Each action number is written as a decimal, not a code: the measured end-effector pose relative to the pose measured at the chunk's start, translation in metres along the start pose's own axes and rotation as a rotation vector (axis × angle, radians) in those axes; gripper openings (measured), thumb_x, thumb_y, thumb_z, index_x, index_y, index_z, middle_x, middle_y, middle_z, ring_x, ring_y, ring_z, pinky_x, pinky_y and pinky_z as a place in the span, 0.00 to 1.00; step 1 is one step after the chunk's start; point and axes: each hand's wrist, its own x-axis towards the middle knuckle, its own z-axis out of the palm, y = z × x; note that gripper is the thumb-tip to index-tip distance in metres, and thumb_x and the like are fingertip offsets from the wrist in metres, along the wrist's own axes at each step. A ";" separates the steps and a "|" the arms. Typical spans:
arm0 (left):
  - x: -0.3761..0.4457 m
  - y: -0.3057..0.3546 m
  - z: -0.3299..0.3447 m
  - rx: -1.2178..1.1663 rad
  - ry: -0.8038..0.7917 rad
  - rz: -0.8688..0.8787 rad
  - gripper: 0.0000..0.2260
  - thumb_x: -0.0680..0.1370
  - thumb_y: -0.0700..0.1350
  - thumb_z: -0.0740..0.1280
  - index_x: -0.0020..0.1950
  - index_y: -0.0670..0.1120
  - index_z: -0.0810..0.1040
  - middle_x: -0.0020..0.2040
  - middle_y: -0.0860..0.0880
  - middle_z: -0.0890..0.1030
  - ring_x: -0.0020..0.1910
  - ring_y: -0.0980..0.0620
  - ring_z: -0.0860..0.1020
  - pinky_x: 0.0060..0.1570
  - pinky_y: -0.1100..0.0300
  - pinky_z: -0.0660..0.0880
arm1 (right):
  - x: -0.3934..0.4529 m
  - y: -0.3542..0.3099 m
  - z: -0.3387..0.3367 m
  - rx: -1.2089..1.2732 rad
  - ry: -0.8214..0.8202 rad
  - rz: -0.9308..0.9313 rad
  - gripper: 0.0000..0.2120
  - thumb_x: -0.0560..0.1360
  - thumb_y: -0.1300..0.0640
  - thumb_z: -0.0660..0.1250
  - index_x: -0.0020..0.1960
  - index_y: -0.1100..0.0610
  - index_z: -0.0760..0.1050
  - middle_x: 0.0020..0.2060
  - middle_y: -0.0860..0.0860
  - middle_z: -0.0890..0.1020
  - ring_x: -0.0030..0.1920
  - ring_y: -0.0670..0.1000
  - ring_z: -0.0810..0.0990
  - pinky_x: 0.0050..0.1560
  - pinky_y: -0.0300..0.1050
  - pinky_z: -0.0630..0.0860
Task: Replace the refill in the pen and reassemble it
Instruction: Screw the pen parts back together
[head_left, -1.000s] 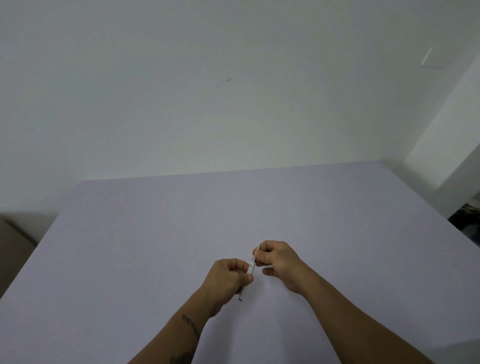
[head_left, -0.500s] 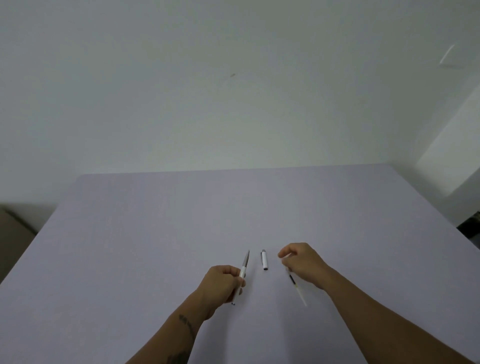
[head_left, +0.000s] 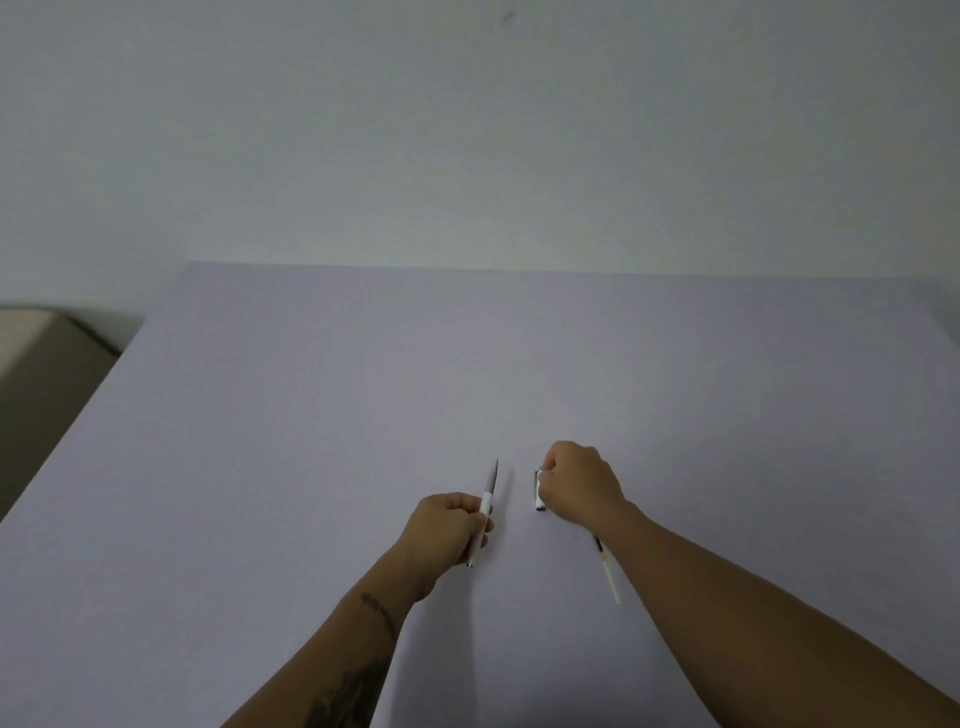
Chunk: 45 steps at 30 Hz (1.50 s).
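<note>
Mostly, the small parts are lying half concealed behind the hands. The left hand (head_left: 447, 530) is curling around the pen body (head_left: 483, 512), its fingers (head_left: 460, 506) pressed together on the white middle section, so that only the grey tapered front end is sticking out toward the far side of the table (head_left: 311, 415) and a short bit of the rear end is poking out below the palm. Whether the barrel is holding anything inside cannot be told.

The right hand (head_left: 582, 486) is resting knuckles-up on the table, just right of the pen body and apart from it. Its fingertips are closing on a short white piece with dark ends, the pen cap piece (head_left: 539, 491), which is lying on the table at the hand's left edge; the hand is covering most of it, so the exact pinch is hard to make out.

A thin white refill (head_left: 608, 569) is lying on the table under the right wrist, running diagonally toward the near right. Its upper end is disappearing beneath the hand and forearm, and a dark stretch is showing close to the wrist; whether the hand is touching it cannot be told.

Both forearms are being cut off by the lower edge of the view.
</note>
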 end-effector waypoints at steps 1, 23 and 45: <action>0.001 -0.001 0.000 -0.003 0.008 -0.010 0.09 0.76 0.34 0.64 0.44 0.44 0.83 0.46 0.42 0.83 0.41 0.47 0.79 0.40 0.58 0.78 | 0.003 -0.002 0.002 -0.021 -0.005 -0.001 0.08 0.75 0.55 0.62 0.51 0.57 0.75 0.49 0.53 0.79 0.46 0.56 0.78 0.43 0.45 0.74; -0.001 0.001 -0.007 0.016 -0.051 0.046 0.06 0.73 0.33 0.70 0.43 0.43 0.82 0.37 0.45 0.78 0.39 0.47 0.75 0.43 0.54 0.76 | -0.021 -0.038 -0.038 1.012 -0.058 0.039 0.03 0.75 0.66 0.67 0.45 0.60 0.74 0.34 0.54 0.83 0.34 0.51 0.77 0.34 0.43 0.74; -0.035 0.012 -0.041 0.216 0.110 0.468 0.03 0.72 0.38 0.73 0.43 0.46 0.83 0.34 0.50 0.79 0.31 0.54 0.74 0.33 0.62 0.73 | -0.081 -0.079 -0.022 1.030 0.033 -0.019 0.05 0.77 0.66 0.68 0.50 0.65 0.82 0.38 0.56 0.82 0.36 0.50 0.79 0.38 0.42 0.81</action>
